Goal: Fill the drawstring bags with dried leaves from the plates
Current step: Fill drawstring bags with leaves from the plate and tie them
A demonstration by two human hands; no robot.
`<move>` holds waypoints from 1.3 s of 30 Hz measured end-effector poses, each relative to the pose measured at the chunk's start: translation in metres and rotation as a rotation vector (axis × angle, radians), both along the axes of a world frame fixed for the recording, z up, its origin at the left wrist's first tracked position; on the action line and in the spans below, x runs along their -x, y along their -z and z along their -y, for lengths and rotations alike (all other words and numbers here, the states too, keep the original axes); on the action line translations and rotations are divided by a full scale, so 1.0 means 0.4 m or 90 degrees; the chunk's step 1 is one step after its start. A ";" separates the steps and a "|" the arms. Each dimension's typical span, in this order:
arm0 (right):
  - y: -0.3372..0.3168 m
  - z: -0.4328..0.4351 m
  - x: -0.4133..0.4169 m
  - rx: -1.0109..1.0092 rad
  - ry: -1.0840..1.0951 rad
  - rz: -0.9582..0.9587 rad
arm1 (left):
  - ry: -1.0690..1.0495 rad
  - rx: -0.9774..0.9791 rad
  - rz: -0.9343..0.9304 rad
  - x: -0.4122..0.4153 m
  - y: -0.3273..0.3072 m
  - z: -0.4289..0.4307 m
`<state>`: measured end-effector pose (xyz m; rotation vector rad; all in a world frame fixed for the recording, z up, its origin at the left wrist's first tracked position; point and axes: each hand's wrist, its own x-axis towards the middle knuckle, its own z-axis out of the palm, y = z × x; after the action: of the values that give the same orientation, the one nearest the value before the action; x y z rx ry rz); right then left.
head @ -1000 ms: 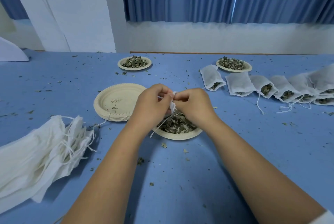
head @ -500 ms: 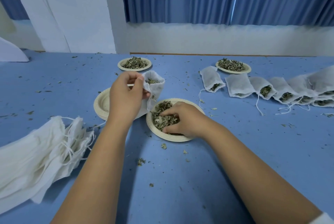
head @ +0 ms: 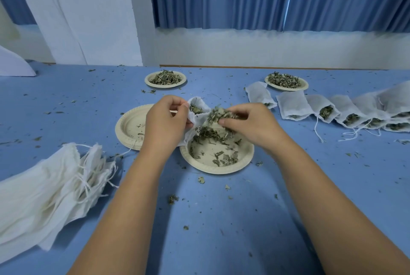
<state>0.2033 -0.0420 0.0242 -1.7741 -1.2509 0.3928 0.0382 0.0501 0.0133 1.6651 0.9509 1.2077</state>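
Observation:
My left hand grips a white drawstring bag by its rim, mouth held open and tilted to the right, with some leaves inside. My right hand pinches a clump of dried leaves just right of the bag's mouth, above the near paper plate. That plate holds scattered dried leaves, with loose bits dropping toward it. The bag's lower part is hidden behind my left hand.
A stack of empty plates sits left of my hands. Two leaf-filled plates stand at the back. A row of filled bags runs right. A pile of empty bags lies at near left. Leaf crumbs litter the blue table.
My right hand has lifted from the plate with a clump of leaves and come up to the bag's mouth. My left hand has shifted the bag slightly right toward it.

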 end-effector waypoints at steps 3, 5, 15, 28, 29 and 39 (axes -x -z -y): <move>-0.018 0.010 -0.013 -0.037 0.035 -0.049 | 0.009 -0.007 -0.023 -0.005 0.000 0.009; -0.022 0.012 -0.011 -0.048 0.035 -0.064 | 0.009 -0.025 -0.048 -0.009 0.000 0.014; 0.034 -0.020 0.060 0.060 -0.017 0.332 | 0.066 -0.161 -0.203 -0.042 0.014 0.046; 0.014 -0.017 0.025 0.013 -0.103 -0.394 | 0.097 -0.039 -0.172 -0.036 0.022 0.038; 0.018 -0.019 0.030 -0.007 -0.095 -0.395 | 0.102 -0.019 -0.151 -0.036 0.022 0.038; 0.054 -0.038 0.025 0.049 0.001 -0.486 | 0.193 0.117 -0.010 -0.026 0.012 0.028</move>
<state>0.1935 -0.0266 0.0024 -1.4583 -0.6893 1.0130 0.0487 0.0390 0.0084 1.6059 0.7609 0.8793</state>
